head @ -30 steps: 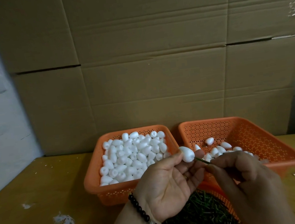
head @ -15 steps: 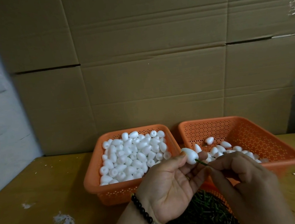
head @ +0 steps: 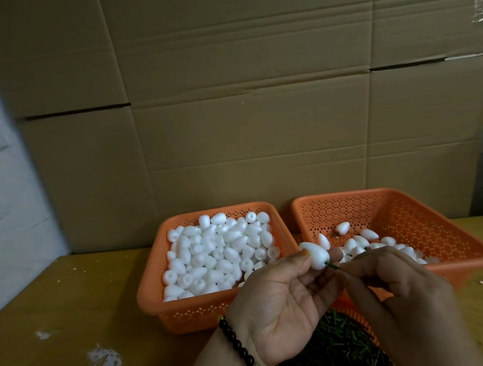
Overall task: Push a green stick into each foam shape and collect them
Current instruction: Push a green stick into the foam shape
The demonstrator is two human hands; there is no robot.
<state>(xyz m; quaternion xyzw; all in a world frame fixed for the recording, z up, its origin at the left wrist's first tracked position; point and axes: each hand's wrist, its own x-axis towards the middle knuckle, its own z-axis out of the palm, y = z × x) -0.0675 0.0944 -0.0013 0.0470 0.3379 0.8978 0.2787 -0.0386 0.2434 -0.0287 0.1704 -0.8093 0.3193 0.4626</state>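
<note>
My left hand point(head: 282, 302) pinches a white egg-shaped foam piece point(head: 314, 255) between thumb and fingertips, in front of the two orange baskets. My right hand point(head: 400, 294) pinches a thin green stick point(head: 332, 266) whose tip is in the foam's lower end. The left basket point(head: 154, 300) is heaped with several plain foam shapes point(head: 218, 252). The right basket point(head: 468, 258) holds several foam shapes with sticks point(head: 363, 242) along its near side.
A third orange basket point(head: 371, 331) full of loose green sticks point(head: 331, 351) sits under my wrists at the table's near edge. A wall of cardboard boxes point(head: 240, 107) stands right behind the baskets. The yellow table point(head: 67, 310) has white smears at the left.
The stick has gone deeper into the foam piece, so less green shows between my hands. Both hands have dropped slightly and moved closer together.
</note>
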